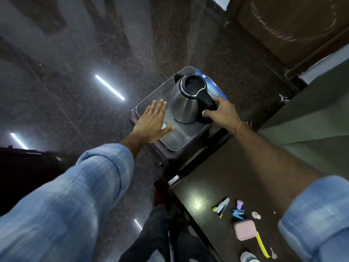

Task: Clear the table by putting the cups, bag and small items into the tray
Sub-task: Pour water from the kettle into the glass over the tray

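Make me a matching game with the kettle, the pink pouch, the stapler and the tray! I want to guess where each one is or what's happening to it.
Things:
1. kettle
2. pink pouch
3. blue stapler
4. tray

Clues:
A. lies on the dark table beside a long yellow strip
B. right hand grips its black handle
C. left hand lies flat over it
D. small, between the purple-capped thing and the pouch

Pairs: 1-B, 2-A, 3-D, 4-C
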Demonstrator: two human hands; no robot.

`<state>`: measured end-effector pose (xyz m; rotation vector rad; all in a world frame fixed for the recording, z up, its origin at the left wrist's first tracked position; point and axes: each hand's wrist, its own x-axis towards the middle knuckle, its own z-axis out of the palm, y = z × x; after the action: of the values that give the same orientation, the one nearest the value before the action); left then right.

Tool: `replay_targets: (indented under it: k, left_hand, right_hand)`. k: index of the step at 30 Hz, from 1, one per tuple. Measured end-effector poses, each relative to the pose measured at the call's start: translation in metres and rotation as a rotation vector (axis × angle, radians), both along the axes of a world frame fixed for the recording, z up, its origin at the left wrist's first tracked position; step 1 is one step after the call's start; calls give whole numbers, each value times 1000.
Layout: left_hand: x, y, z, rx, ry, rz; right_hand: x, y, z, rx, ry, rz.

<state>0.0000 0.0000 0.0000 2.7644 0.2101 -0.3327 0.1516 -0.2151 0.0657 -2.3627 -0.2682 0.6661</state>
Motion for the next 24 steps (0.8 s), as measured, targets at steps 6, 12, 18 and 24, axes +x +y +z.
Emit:
replay_targets:
  k: [6,12,18,24]
  left_hand:
    - [4,-4,-32,-203,104,192]
    - [13,-2,-54,-269,72,331]
    - [16,0,-50,-302,0,392]
    - [19,12,-28,-347,-98,424]
  right_hand:
    - [16,7,-13,-77,71,11]
    - [17,12,-37,77,94,-97]
    - [19,11,-38,109,96,-119]
    - [15,10,-11,202,60,-147]
